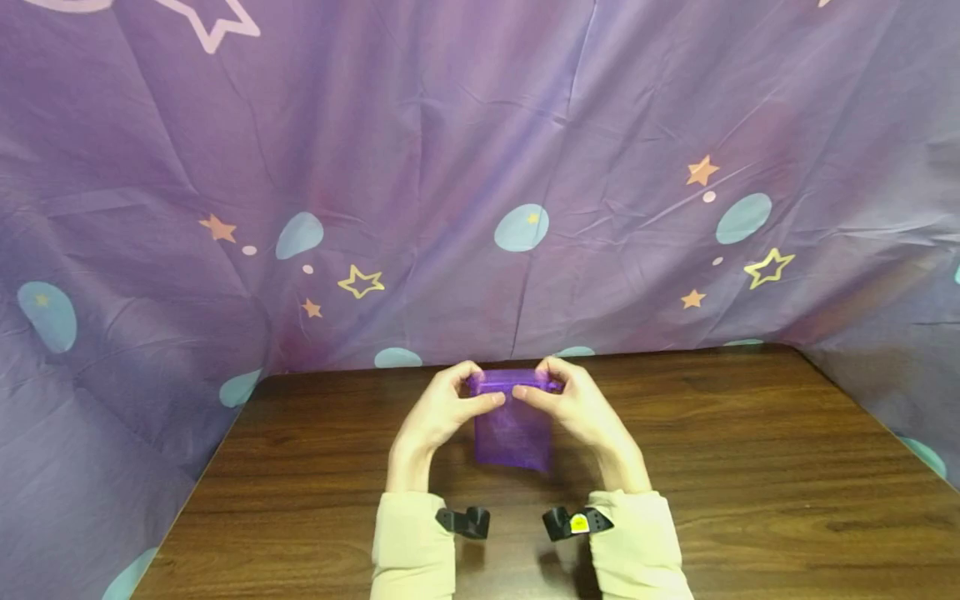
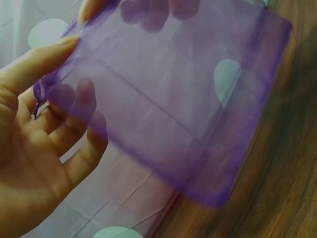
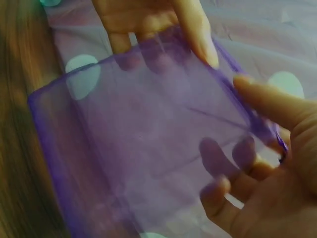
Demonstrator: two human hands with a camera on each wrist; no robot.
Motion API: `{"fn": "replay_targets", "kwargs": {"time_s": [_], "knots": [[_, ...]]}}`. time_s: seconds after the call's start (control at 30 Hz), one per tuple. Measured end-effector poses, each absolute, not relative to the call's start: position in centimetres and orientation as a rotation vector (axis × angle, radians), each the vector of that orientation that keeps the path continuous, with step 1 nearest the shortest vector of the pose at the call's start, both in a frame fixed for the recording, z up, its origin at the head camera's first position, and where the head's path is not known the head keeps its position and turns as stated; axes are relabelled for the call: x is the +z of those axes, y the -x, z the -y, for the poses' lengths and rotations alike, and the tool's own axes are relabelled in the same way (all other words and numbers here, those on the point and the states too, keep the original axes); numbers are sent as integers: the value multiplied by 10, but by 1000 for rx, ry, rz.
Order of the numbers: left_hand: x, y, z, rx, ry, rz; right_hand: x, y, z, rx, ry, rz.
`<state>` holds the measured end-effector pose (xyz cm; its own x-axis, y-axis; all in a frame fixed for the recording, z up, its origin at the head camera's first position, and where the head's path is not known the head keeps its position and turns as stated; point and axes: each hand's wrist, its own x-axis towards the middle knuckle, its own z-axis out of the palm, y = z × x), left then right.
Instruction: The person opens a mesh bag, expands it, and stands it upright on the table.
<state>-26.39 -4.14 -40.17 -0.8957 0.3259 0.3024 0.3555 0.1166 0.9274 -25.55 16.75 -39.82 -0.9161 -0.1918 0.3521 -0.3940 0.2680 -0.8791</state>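
Observation:
A sheer purple organza bag [image 1: 513, 433] hangs in front of me near the table's far edge, its gathered top edge uppermost. My left hand [image 1: 447, 408] pinches the top at its left corner, thumb in front and fingers behind. At the right corner my right hand [image 1: 585, 406] does the same, and the two thumb tips lie close together. Through the thin mesh [image 2: 163, 99] in the left wrist view, fingertips show behind it. A short cord end [image 3: 282, 148] sticks out beside the right hand in the right wrist view. I see nothing inside the bag [image 3: 143, 134].
A dark wood-grain table [image 1: 750, 467] lies beneath my hands. Behind it and at both sides hangs a purple cloth [image 1: 465, 167] printed with stars and blue ovals. Black wrist mounts [image 1: 467, 522] sit at both cream sleeves [image 1: 412, 542].

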Motion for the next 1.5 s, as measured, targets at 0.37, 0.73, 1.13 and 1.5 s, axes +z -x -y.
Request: {"fn": "replay_targets", "kwargs": {"time_s": [0.37,0.73,1.13,1.5], "knots": [[-401,264,29,-2076,716,2249,-399,256,-165,1679,-428,2308],[-398,266,24,-2216,667,2078,-392,254,-176,2160,-326,2148],[-400,271,25,-2444,360,1761,-395,256,-176,2189,-217,2030],[-403,269,27,-2383,514,2085,-394,258,-174,2263,-188,1883]]}}
